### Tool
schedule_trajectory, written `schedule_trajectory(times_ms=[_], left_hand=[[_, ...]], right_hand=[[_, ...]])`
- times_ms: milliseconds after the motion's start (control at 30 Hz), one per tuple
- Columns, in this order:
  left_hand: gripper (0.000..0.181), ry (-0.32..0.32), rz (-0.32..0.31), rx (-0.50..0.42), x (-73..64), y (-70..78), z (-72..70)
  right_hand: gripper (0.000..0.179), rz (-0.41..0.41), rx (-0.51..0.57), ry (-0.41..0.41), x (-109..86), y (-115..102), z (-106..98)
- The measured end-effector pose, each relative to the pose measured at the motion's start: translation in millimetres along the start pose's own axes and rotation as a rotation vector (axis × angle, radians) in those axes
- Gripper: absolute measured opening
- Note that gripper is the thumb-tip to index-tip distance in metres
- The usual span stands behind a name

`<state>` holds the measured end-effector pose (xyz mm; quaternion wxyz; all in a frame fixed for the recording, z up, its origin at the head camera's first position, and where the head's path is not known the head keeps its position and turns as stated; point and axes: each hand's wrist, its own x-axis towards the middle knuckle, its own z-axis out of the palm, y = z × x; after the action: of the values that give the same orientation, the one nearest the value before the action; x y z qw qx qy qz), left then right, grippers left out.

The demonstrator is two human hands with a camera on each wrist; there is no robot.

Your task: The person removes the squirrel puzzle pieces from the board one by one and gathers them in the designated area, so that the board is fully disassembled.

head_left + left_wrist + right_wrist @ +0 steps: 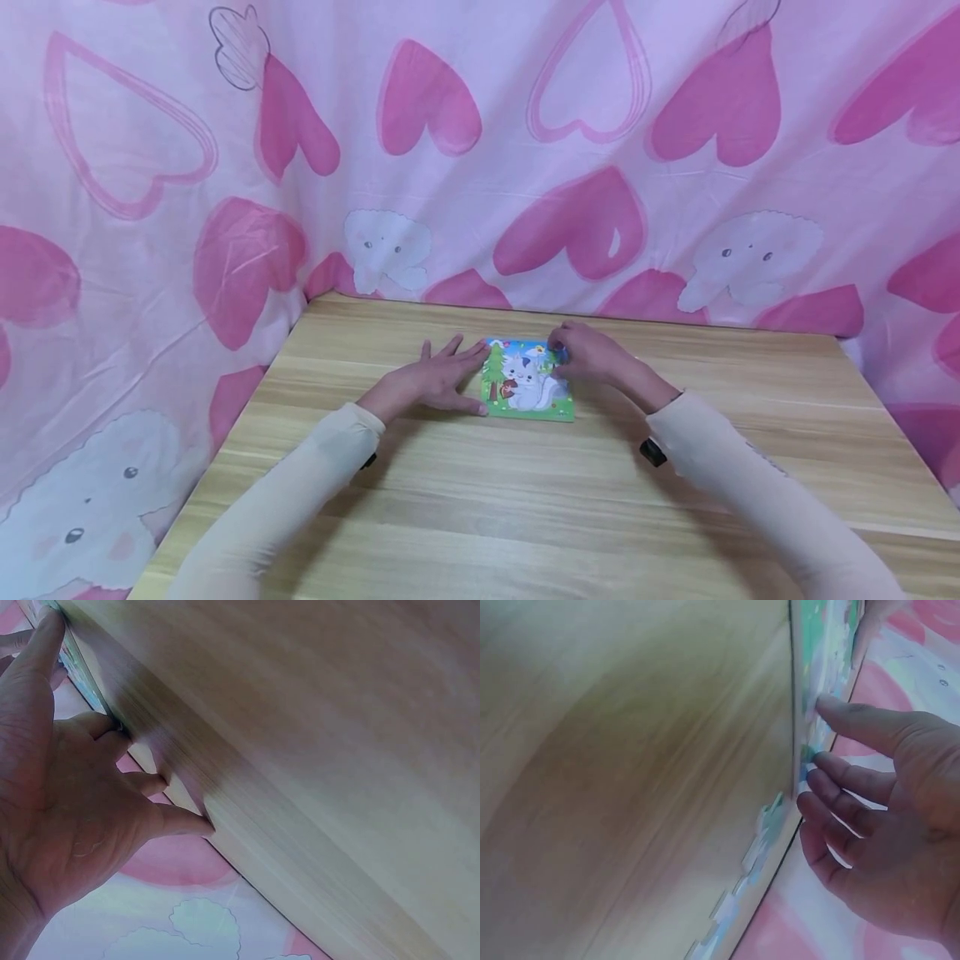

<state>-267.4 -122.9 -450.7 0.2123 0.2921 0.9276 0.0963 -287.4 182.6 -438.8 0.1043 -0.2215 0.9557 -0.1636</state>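
Observation:
A small jigsaw puzzle (528,387) with a white squirrel, a green tree and an acorn lies on the wooden table. Spread at its left side is my left hand (438,379), the thumb at the lower left corner and a fingertip at the upper left. My right hand (592,354) reaches over the puzzle's upper right corner with bent fingers. Its fingertips and thumb hold a small blue-green jigsaw piece (808,754) there, mostly covered by the hand in the head view. Loose jigsaw pieces (761,844) lie beyond the puzzle in the right wrist view.
A pale wooden table (480,517) spreads out around the puzzle. Behind its far edge and along the left hangs a pink curtain (465,192) with hearts and white animals. Black wrist cameras (652,452) show below the cream sleeves (742,483).

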Motion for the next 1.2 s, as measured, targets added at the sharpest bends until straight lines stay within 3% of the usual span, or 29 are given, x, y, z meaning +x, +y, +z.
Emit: schedule_trajectory(times_ms=[367,767,1200], left_hand=[[0.111,0.009,0.011,-0.002,1.8,0.1,-1.1],[0.112,-0.005,-0.006,-0.006,1.0,1.5,1.0],[0.112,0.001,-0.007,-0.006,0.0,0.7,0.7]], right_hand=[[0.044,0.019,0.069,-0.018,3.8,0.8,-5.4],[0.049,0.036,0.118,0.013,3.9,6.3,5.1],[0.046,-0.031,0.080,0.037,1.0,6.1,-0.4]])
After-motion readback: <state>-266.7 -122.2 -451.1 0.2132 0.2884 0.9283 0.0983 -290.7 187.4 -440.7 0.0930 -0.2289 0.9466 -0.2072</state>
